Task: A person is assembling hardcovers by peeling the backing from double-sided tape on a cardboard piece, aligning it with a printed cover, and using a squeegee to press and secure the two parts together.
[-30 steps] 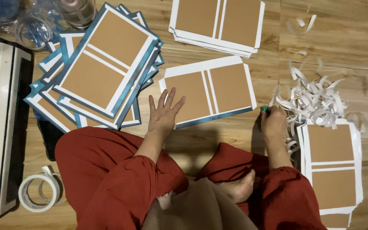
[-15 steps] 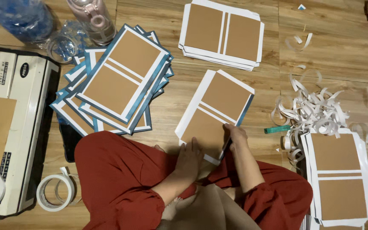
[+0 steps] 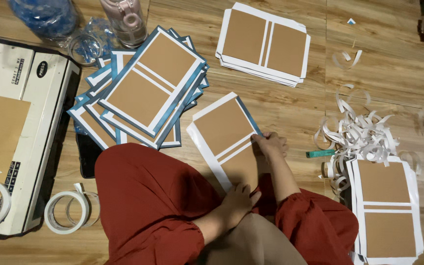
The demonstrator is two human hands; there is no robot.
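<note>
- Head view: a person in red sleeves sits on a wooden floor (image 3: 280,105) with a cover sheet (image 3: 226,140) lying tilted in front of the knees; it is white-edged, with 2 brown panels and a blue strip along its upper right side.
- The right hand (image 3: 271,145) grips the sheet's right edge, fingers curled over the blue strip about midway along.
- The left hand (image 3: 239,200) lies on the sheet's lower end and presses it down, fingers loosely bent, not clenched.
- Up and to the left, just beside the sheet, a fanned pile of blue-edged covers (image 3: 145,88) lies on the floor.
- Above, well apart, is a neat stack of white-edged covers (image 3: 263,44).
- At the lower right, a second white-edged stack (image 3: 387,206) sits beside a heap of curled white paper strips (image 3: 361,137), with a small teal tool (image 3: 320,153) on the floor near the right hand.
- Along the left edge stands a white laminating machine (image 3: 40,98) with a brown sheet on it; 2 tape rolls (image 3: 69,212) lie just beside it near the knee.
- At the top left, a blue water bottle (image 3: 50,17) and a pink bottle (image 3: 126,22) stand.
</note>
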